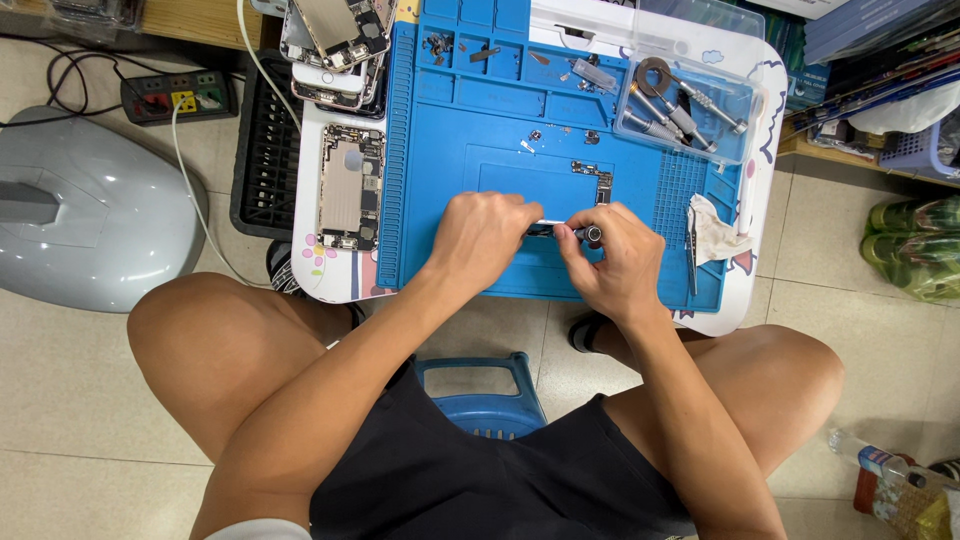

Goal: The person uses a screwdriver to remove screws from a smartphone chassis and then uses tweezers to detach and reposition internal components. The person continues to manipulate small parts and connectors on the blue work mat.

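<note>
Head view, looking down: both hands meet over a blue repair mat [500, 130] on a small white desk [310, 200]. The left hand [480, 235] and right hand [620, 262] each close their grip on a slim screwdriver [570, 232], its long axis running nine to three o'clock, dark end toward three. An opened phone [350, 187] lies at nine o'clock.

Can't make out small part under my left hand [480, 238] and right hand [612, 258], fingers cover it. Screwdriver [585, 234]: only dark tip-end showing. Phone stack [335, 45] cut off at top edge. Tiny screws [530, 140] on blue mat [470, 120] too small to tell.
</note>
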